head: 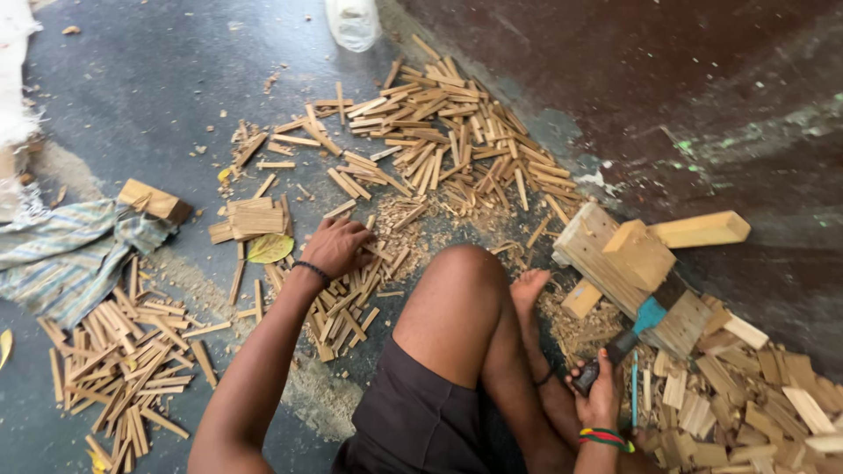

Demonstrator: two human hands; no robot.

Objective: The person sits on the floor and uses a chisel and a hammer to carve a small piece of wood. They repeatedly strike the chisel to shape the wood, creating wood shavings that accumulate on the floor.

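Note:
My left hand (pixel 336 247) reaches down onto a scatter of thin wooden sticks (pixel 351 303) on the floor, fingers curled over them; a dark band circles the wrist. My right hand (pixel 600 392) grips the dark handle of a chopping tool (pixel 625 341) with a blue part near its head. The tool rests against a thick wooden block (pixel 590 241), where a smaller wood piece (pixel 639 253) lies on top. My bent knee (pixel 461 272) and bare foot (pixel 529 290) sit between the two hands.
A large heap of split sticks (pixel 448 140) spreads across the floor ahead. Another stick pile (pixel 123 360) lies at left beside a striped cloth (pixel 66 250). Short wood offcuts (pixel 746 395) crowd the right. A long wood bar (pixel 702 230), a yellow leaf (pixel 270 249) and a plastic container (pixel 353 22) are nearby.

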